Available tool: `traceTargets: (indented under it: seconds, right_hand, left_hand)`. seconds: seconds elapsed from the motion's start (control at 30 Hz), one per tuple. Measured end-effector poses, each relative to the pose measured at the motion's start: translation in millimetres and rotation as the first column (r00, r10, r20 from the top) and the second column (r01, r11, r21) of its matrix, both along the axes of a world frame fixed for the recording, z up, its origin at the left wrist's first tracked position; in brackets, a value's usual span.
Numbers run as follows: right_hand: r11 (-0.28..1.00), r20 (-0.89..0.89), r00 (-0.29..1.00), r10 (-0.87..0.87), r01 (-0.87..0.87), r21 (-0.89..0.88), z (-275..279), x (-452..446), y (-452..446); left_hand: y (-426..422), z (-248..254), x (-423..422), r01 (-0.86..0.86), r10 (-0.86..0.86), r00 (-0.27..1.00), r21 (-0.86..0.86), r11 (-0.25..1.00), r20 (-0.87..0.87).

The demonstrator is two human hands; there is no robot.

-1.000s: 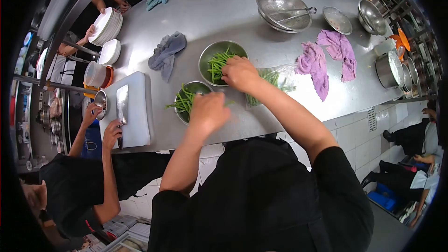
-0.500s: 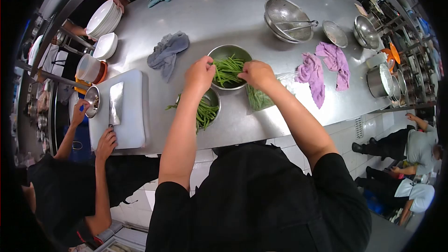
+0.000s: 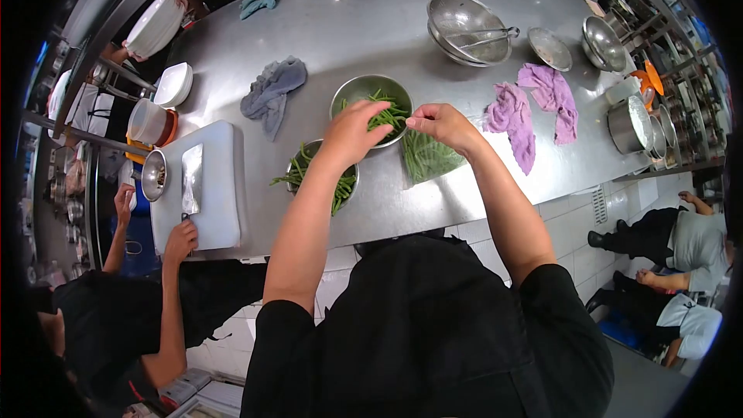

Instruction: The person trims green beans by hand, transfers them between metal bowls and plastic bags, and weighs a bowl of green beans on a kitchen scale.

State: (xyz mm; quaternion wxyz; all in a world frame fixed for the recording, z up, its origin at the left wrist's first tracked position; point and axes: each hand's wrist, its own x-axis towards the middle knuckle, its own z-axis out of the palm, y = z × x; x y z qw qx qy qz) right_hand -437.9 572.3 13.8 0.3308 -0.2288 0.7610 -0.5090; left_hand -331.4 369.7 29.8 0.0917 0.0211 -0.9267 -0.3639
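From the head view, I watched a person work over a broad, brushed-steel table (image 3: 340,23). Slender, smooth green beans (image 3: 383,118) lay heaped in a round, shiny steel bowl (image 3: 360,86). The left hand (image 3: 356,135) arched over the near-left side of that bowl, its thumb spread away from the fingers; I couldn't tell whether it held a bean. The right hand (image 3: 445,130) had its thumb and fingertips pressed together at the right rim, anything between them too small to make out. A limp, clear plastic bag of green pods (image 3: 427,161) lay flat just beside the bowl. Nearer the table's edge, more beans poked over the rim of a 2nd steel bowl (image 3: 357,175), partly hidden by the left forearm. Beyond lay a crumpled grey-blue cloth (image 3: 272,97), and off to the right 2 wrinkled, mauve cloths (image 3: 511,124). A flat, rectangular steel cleaver (image 3: 192,178) rested on a thick, white plastic board (image 3: 223,201).
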Motion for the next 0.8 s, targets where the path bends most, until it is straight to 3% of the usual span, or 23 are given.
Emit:
traceTargets:
  seconds: [0.07, 0.13, 0.2, 0.27, 0.33, 0.37, 0.43, 0.5, 0.57, 0.67, 0.73, 0.8]
  right_hand:
    - [0.999, 0.032, 0.999, 0.015, -0.014, -0.035, 12, 4, 2]
    - [0.998, 0.065, 0.998, 0.026, -0.022, -0.067, 16, 5, 8]
    - [0.98, 0.04, 0.989, -0.146, 0.15, -0.13, 17, 0, 17]
    - [0.976, -0.036, 0.977, -0.209, 0.206, -0.065, 4, -12, 38]
    - [0.94, -0.375, 0.862, -0.342, 0.321, -0.119, -27, -23, 64]
    - [0.94, -0.374, 0.863, -0.34, 0.32, -0.117, -32, -22, 77]
    - [0.922, -0.559, 0.776, -0.292, 0.383, 0.051, -38, -12, 100]
    - [0.915, -0.562, 0.775, -0.289, 0.397, 0.077, -56, -3, 116]
    - [0.886, -0.58, 0.74, -0.341, 0.459, 0.066, -63, 11, 119]
    - [0.829, -0.629, 0.664, -0.405, 0.557, 0.054, -105, 7, 129]
    - [0.804, -0.605, 0.673, -0.426, 0.588, 0.089, -101, 11, 121]
    - [0.765, -0.459, 0.754, -0.47, 0.607, 0.215, -85, 21, 104]
  left_hand:
    - [5, -6, 1, 0.079, -0.081, 0.995, -0.033, 0.996, -0.054]
    - [9, -3, 1, 0.071, -0.073, 0.996, 0.047, 0.996, 0.046]
    - [-3, -10, 3, 0.006, -0.009, 0.999, 0.072, 0.997, 0.042]
    - [-23, -10, 7, -0.096, 0.098, 0.995, 0.103, 0.99, -0.012]
    - [-38, 9, 24, -0.17, 0.167, 0.985, 0.102, 0.98, 0.032]
    - [-44, 16, 36, -0.246, 0.239, 0.968, 0.099, 0.964, 0.078]
    - [-59, 22, 62, -0.274, 0.265, 0.958, 0.083, 0.958, 0.108]
    - [-67, 22, 92, -0.316, 0.305, 0.942, 0.065, 0.947, 0.139]
    - [-70, 18, 117, -0.374, 0.364, 0.87, -0.035, 0.927, 0.333]
    - [-67, 3, 136, -0.355, 0.347, 0.865, -0.047, 0.934, 0.362]
    - [-66, -2, 138, -0.356, 0.348, 0.862, -0.049, 0.933, 0.368]
    - [-66, -10, 136, -0.413, 0.419, 0.884, -0.077, 0.908, 0.205]
